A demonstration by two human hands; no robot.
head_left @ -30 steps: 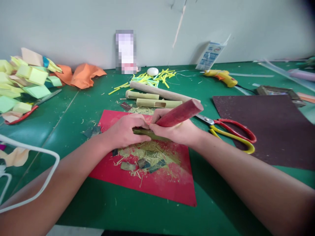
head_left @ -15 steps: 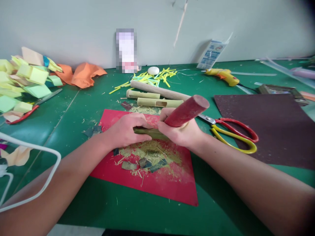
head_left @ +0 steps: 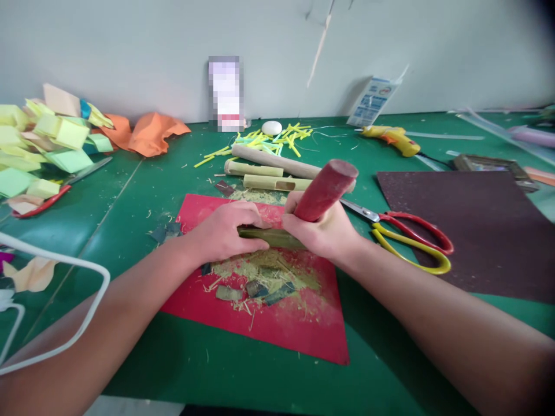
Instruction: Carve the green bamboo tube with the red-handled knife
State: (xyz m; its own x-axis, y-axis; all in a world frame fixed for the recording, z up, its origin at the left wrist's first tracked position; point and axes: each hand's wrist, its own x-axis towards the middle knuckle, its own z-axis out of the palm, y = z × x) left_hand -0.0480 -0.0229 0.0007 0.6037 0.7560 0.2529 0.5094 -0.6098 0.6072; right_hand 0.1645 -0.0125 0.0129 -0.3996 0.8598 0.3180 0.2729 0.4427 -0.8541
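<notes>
My left hand [head_left: 225, 231] is closed around the left end of a green bamboo piece [head_left: 275, 237], thumb along its near side. My right hand [head_left: 327, 228] is wrapped round the thick red handle [head_left: 327, 190] of a tool, its butt pointing up and to the right. The tool's working end is hidden behind my fingers, at the right part of the bamboo. Beneath both hands lies a red sheet [head_left: 303, 341], strewn with pale shavings [head_left: 264, 268] and dark green bamboo chips [head_left: 280, 293].
Behind the sheet lie two cut bamboo tubes [head_left: 255, 169] and a pale rod [head_left: 277, 160]. Scissors [head_left: 411, 231] with red and yellow handles rest on a dark brown sheet [head_left: 477, 231]. A yellow glue gun [head_left: 392, 140] lies behind. Paper cubes [head_left: 71, 133] pile up at left.
The red handle has shifted slightly left and down with my right hand. My left hand keeps its hold on the bamboo, and the view has moved slightly.
</notes>
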